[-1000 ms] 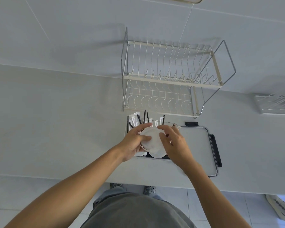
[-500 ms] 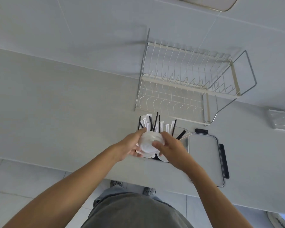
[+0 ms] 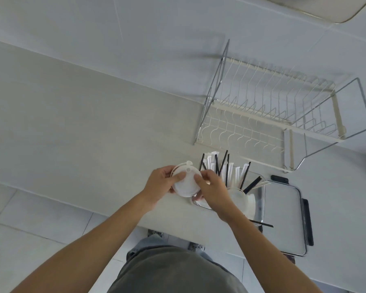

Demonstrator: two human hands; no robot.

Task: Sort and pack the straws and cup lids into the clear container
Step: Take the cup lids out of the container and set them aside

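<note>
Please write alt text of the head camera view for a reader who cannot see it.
Both hands, left hand and right hand, hold a white cup lid beside a clear container of upright black and paper-wrapped straws. A wire dish rack stands behind it.

No writing, label, brand or number can be read anywhere in the view; every surface in sight is plain and unmarked.

Matt white plastic lid (image 3: 185, 182); chrome wire rack (image 3: 268, 115); clear glossy container (image 3: 259, 199).
</note>
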